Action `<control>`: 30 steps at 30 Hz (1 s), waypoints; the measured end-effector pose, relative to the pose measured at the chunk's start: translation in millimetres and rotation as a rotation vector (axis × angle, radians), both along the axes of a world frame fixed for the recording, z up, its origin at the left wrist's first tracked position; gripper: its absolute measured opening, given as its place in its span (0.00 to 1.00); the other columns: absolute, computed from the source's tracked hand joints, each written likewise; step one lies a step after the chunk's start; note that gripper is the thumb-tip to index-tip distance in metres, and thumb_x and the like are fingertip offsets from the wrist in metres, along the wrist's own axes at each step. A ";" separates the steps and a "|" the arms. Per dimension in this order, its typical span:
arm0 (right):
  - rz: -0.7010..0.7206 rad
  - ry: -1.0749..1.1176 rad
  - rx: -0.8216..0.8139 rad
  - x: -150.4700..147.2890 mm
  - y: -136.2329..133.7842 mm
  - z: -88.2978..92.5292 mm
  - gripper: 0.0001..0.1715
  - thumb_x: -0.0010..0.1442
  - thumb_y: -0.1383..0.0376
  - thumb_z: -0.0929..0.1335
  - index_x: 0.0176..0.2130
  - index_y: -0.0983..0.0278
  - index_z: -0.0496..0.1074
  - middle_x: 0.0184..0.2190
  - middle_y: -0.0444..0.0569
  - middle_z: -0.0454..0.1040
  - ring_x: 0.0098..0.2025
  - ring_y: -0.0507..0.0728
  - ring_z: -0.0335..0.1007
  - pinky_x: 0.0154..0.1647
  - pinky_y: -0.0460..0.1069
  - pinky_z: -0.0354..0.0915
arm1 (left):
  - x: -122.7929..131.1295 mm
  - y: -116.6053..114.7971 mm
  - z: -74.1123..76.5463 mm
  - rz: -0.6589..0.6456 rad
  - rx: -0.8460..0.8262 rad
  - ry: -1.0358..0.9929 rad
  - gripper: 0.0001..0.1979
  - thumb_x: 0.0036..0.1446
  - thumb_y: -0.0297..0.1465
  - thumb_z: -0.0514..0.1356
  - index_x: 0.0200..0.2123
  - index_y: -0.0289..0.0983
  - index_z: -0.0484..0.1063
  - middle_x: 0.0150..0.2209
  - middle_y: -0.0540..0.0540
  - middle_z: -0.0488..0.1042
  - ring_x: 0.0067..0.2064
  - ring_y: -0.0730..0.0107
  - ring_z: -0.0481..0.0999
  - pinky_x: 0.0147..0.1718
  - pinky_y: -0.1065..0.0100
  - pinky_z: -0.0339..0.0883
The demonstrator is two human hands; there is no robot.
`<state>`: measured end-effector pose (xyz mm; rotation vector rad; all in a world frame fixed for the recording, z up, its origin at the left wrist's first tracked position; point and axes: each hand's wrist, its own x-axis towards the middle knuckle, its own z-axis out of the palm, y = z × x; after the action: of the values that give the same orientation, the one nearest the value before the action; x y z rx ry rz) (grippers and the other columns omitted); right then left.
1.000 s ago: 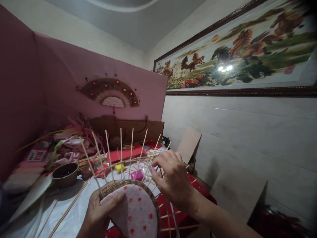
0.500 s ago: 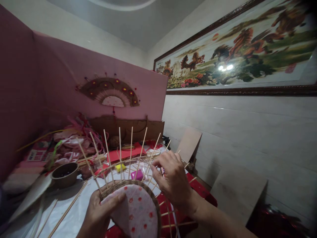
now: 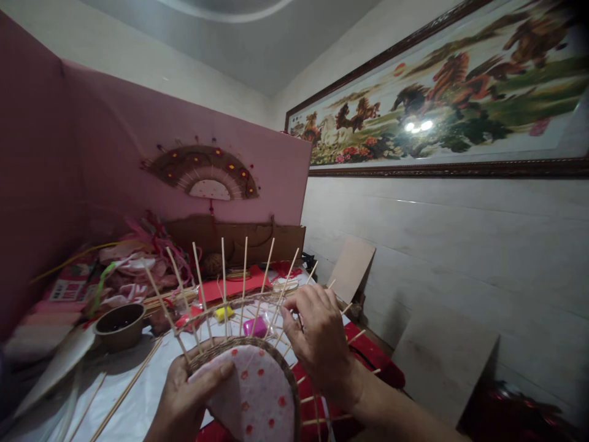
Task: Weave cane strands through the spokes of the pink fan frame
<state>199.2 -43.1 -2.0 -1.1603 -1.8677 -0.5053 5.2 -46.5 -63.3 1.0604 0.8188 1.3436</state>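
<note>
A handmade fan has a half-round white cloth panel (image 3: 262, 393) with red flowers, edged by braided brown cord (image 3: 239, 342). Thin wooden sticks (image 3: 224, 288) radiate from that edge. My left hand (image 3: 193, 383) grips the fan at its left side, thumb lying on the cloth and fingers behind. Partway up the sticks, a twisted cord (image 3: 239, 302) crosses them in an arc. At the right part of this arc, my right hand (image 3: 317, 331) is closed in a pinch beside a stick, apparently on the cord; its fingertips partly hide the spot.
Behind the fan lie yellow clay (image 3: 224, 314), a magenta packet (image 3: 256, 326) and red paper (image 3: 237, 283). A brown bowl (image 3: 120, 325) of dark contents stands left, near loose sticks (image 3: 126, 390). A finished fan (image 3: 207, 172) hangs on the pink board (image 3: 276, 166).
Both hands stay nearly in place. The fan has shifted very slightly, and my right hand's fingers have curled a little at the same stretch of cord.
</note>
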 end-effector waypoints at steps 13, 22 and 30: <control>-0.034 0.029 -0.003 -3.8 -1.4 -0.7 0.10 0.61 0.66 0.63 0.28 0.63 0.66 0.29 0.48 0.70 0.35 0.57 0.63 0.37 0.53 0.53 | 1.7 -3.5 5.7 -0.034 -0.052 -0.026 0.17 0.35 0.38 0.69 0.31 0.35 0.82 0.31 0.36 0.81 0.32 0.47 0.79 0.31 0.56 0.72; -0.024 0.067 0.015 -4.2 -4.3 1.5 0.09 0.59 0.67 0.64 0.27 0.62 0.67 0.28 0.47 0.70 0.34 0.57 0.63 0.37 0.53 0.53 | 1.2 -2.7 1.5 -0.027 -0.029 -0.036 0.16 0.35 0.37 0.70 0.31 0.36 0.82 0.31 0.37 0.81 0.32 0.48 0.79 0.31 0.57 0.73; -0.012 0.090 0.021 -2.8 -6.9 2.0 0.08 0.58 0.68 0.64 0.27 0.62 0.67 0.28 0.46 0.71 0.34 0.57 0.63 0.37 0.52 0.53 | 3.9 -4.9 0.9 0.001 -0.020 -0.033 0.16 0.35 0.37 0.70 0.31 0.38 0.81 0.31 0.40 0.81 0.33 0.49 0.79 0.33 0.57 0.73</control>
<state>196.4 -50.0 0.0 -1.1623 -1.7757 -0.4702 9.1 -51.4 -62.4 1.0193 0.8067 1.3477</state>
